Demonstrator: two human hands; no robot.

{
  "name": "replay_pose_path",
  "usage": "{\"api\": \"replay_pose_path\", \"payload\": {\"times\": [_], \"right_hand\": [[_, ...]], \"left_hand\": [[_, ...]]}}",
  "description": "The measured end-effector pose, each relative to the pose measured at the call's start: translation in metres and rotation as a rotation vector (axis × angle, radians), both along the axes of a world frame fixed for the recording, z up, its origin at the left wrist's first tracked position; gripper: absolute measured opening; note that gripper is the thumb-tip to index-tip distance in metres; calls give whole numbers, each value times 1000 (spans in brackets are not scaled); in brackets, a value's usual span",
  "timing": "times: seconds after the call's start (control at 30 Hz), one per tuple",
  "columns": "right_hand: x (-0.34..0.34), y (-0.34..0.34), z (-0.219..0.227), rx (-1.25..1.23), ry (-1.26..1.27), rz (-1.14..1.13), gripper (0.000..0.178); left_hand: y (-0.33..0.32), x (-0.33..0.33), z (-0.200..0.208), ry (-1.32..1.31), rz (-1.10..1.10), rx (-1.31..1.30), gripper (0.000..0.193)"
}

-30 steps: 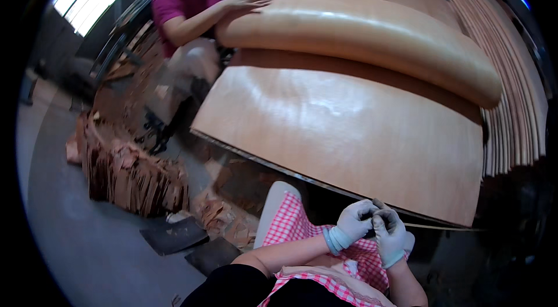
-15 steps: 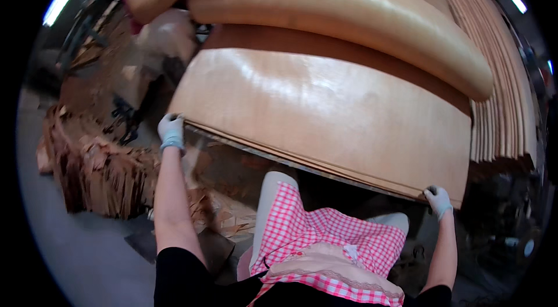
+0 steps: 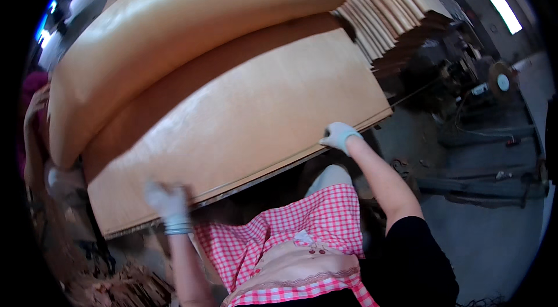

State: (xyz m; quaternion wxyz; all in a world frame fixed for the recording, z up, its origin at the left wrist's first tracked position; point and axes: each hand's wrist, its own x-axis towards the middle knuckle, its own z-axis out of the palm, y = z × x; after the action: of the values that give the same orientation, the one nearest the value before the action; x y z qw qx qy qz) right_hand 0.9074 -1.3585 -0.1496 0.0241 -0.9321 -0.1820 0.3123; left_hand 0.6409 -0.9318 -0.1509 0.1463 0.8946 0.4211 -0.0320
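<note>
A broad, pale wood veneer sheet (image 3: 256, 109) lies in front of me on a stack of thin sheets, with a large curled roll of veneer (image 3: 197, 13) across its far part. My right hand (image 3: 340, 135), in a white glove, grips the near edge of the sheet toward its right corner, thumb on top and the other fingers mostly hidden. My left hand (image 3: 167, 205), gloved too, is over the near edge toward the left. Motion smears its fingers, so whether it touches the sheet is unclear.
Stacked wavy sheets (image 3: 383, 11) stand at the far right. A co-worker's hand (image 3: 39, 101) is beside the roll's left end. Broken veneer scraps (image 3: 122, 286) lie on the floor at lower left. Metal frame bars (image 3: 482, 188) and a round disc (image 3: 501, 81) are at right.
My view has swung to the right. My left hand has left the left corner and moved inward along the near edge. My right hand now grips farther in from the right corner.
</note>
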Motion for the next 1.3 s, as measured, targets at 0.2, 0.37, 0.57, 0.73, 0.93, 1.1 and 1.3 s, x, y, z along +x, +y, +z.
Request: {"api": "replay_pose_path", "payload": {"times": [0.2,0.37,0.57,0.73,0.93,1.1,1.3], "right_hand": [[-9,-4,6,126,54,-81,40],[47,-118,9,135,-44,-178,33],[118,-238,5,-156,-189,-267,27],[100,-268,-42,71,-430,-798,29],[24,-174,-17,716,-704,-698,23],[-110,-15,22,1124,79,-489,14],[-184,102,71,1328,426,-344,13]], "left_hand": [[-203,112,-17,-97,-559,46,92],[-192,105,-32,-120,-491,-18,97],[-193,104,-35,-134,-467,24,101],[-203,103,-32,-136,-390,-63,81],[-247,59,-13,-709,-731,-198,21],[-264,68,31,-769,-559,-520,35],[-217,17,28,-1035,-246,-955,15]]}}
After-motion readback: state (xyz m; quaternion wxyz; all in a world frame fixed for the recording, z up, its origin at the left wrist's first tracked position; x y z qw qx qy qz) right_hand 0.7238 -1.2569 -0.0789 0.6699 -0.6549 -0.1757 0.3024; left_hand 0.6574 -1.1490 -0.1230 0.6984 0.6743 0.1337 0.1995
